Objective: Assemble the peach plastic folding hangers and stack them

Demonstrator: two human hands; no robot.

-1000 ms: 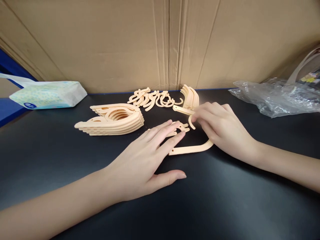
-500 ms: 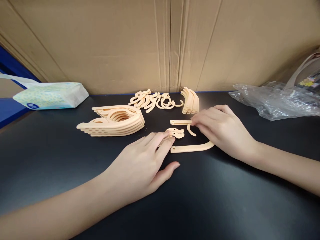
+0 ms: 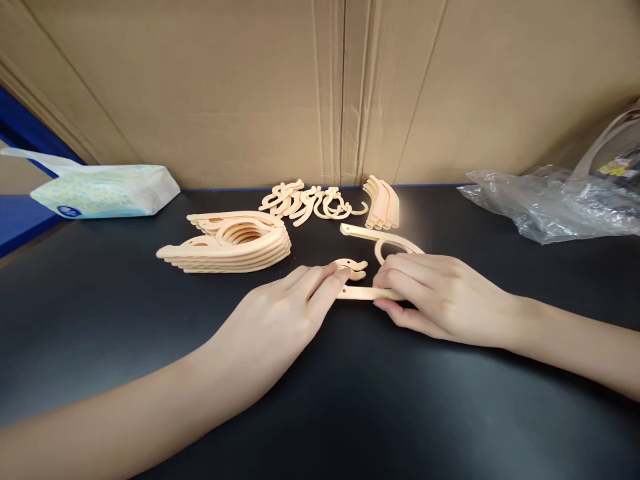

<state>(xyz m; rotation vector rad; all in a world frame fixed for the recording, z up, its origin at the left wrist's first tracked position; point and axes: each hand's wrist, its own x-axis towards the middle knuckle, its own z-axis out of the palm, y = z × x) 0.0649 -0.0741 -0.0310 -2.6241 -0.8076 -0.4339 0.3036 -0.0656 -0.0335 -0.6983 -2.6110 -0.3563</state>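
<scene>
My left hand [image 3: 293, 310] is closed at the fingertips on small cream curved hanger pieces [image 3: 358, 265], whose forked ends stick out past the fingers. My right hand [image 3: 440, 293] grips a cream plastic hanger arm [image 3: 359, 293] from above, fingers and thumb around its right part. That arm's holed left end lies by my left fingertips; I cannot tell if they touch it. Beyond my right hand lies another hanger arm [image 3: 367, 233], with a curved hook [image 3: 379, 251] beside it, partly hidden by my fingers.
A stack of folded cream hangers [image 3: 225, 250] stands to the left. Loose hooks [image 3: 300, 200] and a bundle of hanger arms [image 3: 383, 203] lie at the back, before a cardboard wall [image 3: 250, 93]. A tissue pack [image 3: 107, 191] is far left, a clear plastic bag [image 3: 535, 207] far right.
My right hand has come down from the far arm and closed on the near arm, which shifted slightly left. The far arm now slants. My left thumb has drawn in toward the fingers.
</scene>
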